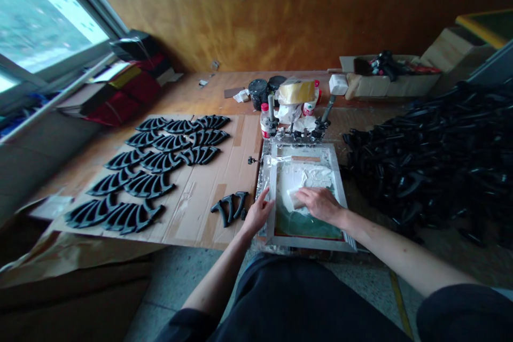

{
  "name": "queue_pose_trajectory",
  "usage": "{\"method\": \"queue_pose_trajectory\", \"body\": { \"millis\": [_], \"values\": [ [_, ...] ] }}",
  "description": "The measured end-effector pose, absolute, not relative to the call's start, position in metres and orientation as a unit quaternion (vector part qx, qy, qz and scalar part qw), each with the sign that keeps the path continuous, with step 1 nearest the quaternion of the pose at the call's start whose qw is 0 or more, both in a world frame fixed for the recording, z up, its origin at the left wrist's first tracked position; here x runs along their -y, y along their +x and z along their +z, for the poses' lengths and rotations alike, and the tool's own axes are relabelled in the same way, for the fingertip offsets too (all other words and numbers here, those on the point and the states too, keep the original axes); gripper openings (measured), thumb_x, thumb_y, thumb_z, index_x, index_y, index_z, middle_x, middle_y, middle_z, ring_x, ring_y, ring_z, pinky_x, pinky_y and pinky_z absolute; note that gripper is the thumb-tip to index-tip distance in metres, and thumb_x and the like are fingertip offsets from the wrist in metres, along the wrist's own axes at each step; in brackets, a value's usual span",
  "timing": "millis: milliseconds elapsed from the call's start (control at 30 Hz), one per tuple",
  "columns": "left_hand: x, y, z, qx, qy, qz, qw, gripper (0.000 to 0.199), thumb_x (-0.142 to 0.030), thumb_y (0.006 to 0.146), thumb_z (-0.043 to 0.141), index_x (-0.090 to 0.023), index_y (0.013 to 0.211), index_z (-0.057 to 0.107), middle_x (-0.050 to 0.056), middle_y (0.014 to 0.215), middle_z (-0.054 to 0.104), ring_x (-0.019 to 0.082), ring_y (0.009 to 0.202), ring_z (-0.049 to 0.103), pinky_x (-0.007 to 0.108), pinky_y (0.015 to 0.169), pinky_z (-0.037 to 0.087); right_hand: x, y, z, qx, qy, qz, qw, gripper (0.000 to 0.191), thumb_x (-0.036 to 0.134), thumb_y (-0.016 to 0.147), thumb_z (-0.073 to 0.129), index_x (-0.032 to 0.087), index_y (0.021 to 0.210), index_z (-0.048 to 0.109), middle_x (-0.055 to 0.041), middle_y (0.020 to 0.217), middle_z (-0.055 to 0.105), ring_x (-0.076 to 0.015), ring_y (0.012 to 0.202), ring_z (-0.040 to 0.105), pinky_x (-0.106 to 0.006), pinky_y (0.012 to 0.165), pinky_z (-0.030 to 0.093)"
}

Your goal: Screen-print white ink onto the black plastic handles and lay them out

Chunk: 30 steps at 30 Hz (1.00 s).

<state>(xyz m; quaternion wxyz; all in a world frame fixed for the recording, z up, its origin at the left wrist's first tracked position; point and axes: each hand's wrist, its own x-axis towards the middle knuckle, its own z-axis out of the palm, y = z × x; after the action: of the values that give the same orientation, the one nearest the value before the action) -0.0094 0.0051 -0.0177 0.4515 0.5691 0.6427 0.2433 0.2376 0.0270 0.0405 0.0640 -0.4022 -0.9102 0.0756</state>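
**Left hand** (258, 212): open, fingers spread, fingertips resting on the left rail of the screen frame (310, 243).

**Right hand** (319, 204): palm down, fingers curled over a pale rag (295, 200), gripping it and pressing it against the mesh.

**Screen frame position:** lying flat between both hands, on crumpled foil (261, 181), its far rail held by two clamps (298, 131).

**Screen surface:** white paste (304, 176) smeared across the upper part; green mesh (308, 227) showing below, nearest the person.

**Beside left hand:** three black plastic pieces (230, 208), lying together on a cardboard sheet (224, 144), close to the frame.

**Rest of cardboard sheet:** many more black plastic pieces (148, 184), curved and toothed, laid out in rows, well to the left of the frame.

**Right of frame:** large heap of similar black pieces (428, 160), well beside the right forearm.

**Behind clamps:** plastic bottle with red cap (265, 122), two dark jars (258, 93), roll of tape (296, 91), white block (339, 84).

**Far end of wooden table** (180, 101): cardboard box (385, 85) holding dark items.

**Surroundings:** window (44, 10) at left, red bags (124, 99) below it, wooden wall panel (256, 16) ahead.
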Motion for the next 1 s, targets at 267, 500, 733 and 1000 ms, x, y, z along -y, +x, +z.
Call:
{"method": "queue_pose_trajectory", "body": {
  "millis": [267,500,733,1000],
  "values": [
    [-0.002,-0.006,-0.009,-0.639,0.553,0.275,0.458,0.061,-0.045,0.085,0.054,-0.023,0.141,0.046,-0.003,0.067,0.053,0.011,0.059,0.047,0.02,0.056,0.036,-0.031,0.247,0.049,0.889,-0.411,0.133,0.151,0.021,0.009,0.078,0.057,0.024,0.088,0.068,0.0003,0.087,0.069,-0.0163,0.082,0.063,-0.025,0.069,0.044],
    [0.0,-0.003,0.003,-0.64,0.523,0.291,0.481,0.063,-0.045,0.083,0.056,-0.021,0.14,0.048,-0.005,0.063,0.05,0.01,0.055,0.044,0.019,0.054,0.035,-0.005,0.249,0.022,0.911,-0.35,0.119,0.184,0.039,0.005,0.081,0.049,0.023,0.111,0.066,-0.0039,0.106,0.069,-0.0174,0.092,0.065,-0.028,0.077,0.049],
    [0.003,-0.003,0.028,-0.597,0.498,0.326,0.538,0.073,-0.052,0.083,0.056,-0.024,0.147,0.034,-0.007,0.059,0.045,0.008,0.048,0.035,0.018,0.046,0.026,-0.076,0.238,0.076,0.831,-0.494,0.098,0.234,0.047,0.028,0.085,0.063,0.031,0.132,0.055,-0.0026,0.106,0.067,-0.0181,0.087,0.063,-0.028,0.073,0.049],
    [-0.016,0.014,0.122,-0.519,0.463,0.508,0.508,0.051,-0.062,0.089,0.039,-0.018,0.101,0.062,0.002,0.077,0.058,0.011,0.06,0.05,0.022,0.052,0.04,-0.117,0.355,0.078,0.663,-0.646,0.055,0.374,0.039,0.032,0.095,0.039,0.007,0.105,0.067,-0.005,0.074,0.068,-0.0133,0.057,0.057,-0.023,0.052,0.045]
  ]
}}
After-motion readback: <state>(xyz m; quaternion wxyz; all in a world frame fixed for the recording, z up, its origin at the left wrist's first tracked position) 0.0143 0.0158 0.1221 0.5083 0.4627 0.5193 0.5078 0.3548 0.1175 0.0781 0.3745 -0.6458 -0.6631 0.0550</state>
